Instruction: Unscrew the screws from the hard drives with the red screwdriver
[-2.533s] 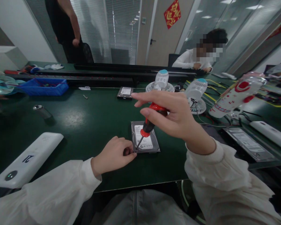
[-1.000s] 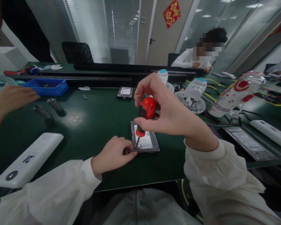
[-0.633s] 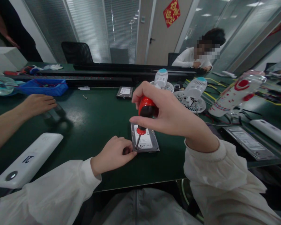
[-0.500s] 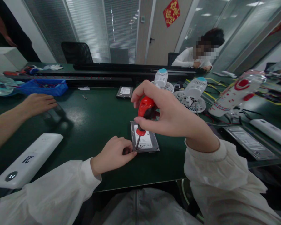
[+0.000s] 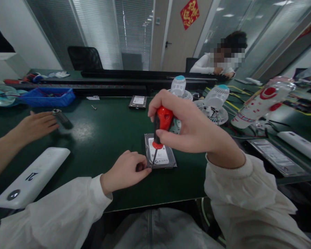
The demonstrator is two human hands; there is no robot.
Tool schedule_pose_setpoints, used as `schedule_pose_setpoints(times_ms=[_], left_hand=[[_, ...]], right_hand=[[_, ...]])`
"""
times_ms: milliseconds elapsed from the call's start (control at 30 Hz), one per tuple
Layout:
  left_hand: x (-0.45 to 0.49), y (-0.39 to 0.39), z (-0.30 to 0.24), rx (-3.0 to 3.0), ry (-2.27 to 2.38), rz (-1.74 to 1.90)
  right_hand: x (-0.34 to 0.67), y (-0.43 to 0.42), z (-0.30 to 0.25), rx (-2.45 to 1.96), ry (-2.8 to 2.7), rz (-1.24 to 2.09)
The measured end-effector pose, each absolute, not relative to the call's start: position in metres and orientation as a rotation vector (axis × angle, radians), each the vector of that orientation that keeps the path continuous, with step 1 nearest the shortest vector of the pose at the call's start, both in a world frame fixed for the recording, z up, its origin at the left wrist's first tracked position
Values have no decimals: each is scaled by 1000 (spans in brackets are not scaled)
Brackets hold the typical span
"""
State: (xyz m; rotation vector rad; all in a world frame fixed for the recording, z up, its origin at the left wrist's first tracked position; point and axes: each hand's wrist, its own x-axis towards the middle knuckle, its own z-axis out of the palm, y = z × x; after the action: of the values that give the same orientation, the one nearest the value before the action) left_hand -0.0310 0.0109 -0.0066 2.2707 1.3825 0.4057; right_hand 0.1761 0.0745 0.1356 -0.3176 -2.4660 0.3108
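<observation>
Green table (image 5: 103,145) runs left of the hard drive (image 5: 167,159) to a white power bank (image 5: 41,169); a narrower strip separates the hard drive from the near edge (image 5: 160,204). At its near-left corner the left hand (image 5: 126,172) curls, pinch unclear; above, the right hand (image 5: 188,128) grips a screwdriver (image 5: 166,116).

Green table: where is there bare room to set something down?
Bare table lies between the metal cylinder and the hard drive under the screwdriver; also from that drive to the front edge. Crowded: right side, fans and bottle; left, co-worker's hand.
</observation>
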Motion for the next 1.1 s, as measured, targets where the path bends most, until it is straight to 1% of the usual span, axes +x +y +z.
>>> schedule_pose_setpoints(times_ms=[200, 367, 467, 533, 567, 633, 733, 800, 967, 1033, 1100], left_hand=[[-33, 10, -8, 2267, 1367, 425], [-34, 10, -9, 2265, 1331, 443], [-35, 10, -10, 2230, 1332, 474], [-35, 9, -10, 2179, 1345, 532], [-35, 9, -11, 2150, 1344, 571], [-35, 8, -13, 2108, 1304, 647], [-35, 8, -17, 2115, 1198, 716], [-35, 8, -19, 2127, 1157, 728], [-35, 10, -21, 2093, 1157, 704], [-35, 10, -22, 2089, 1159, 694], [-35, 11, -22, 2089, 1162, 691]], right_hand=[[209, 61, 155, -493, -2169, 82], [235, 40, 145, -573, -1880, -190], [248, 30, 125, -732, -1841, -279], [258, 27, 107, -600, -1795, -404], [262, 25, 97, -602, -1819, -468], [272, 22, 74, -679, -1893, -584], [286, 16, 36, -929, -2026, -728], [295, 11, 14, -974, -2124, -842], [310, 3, -15, -1011, -2265, -889], [310, 0, -18, -1033, -2296, -835], [309, -2, -19, -1061, -2335, -706]])
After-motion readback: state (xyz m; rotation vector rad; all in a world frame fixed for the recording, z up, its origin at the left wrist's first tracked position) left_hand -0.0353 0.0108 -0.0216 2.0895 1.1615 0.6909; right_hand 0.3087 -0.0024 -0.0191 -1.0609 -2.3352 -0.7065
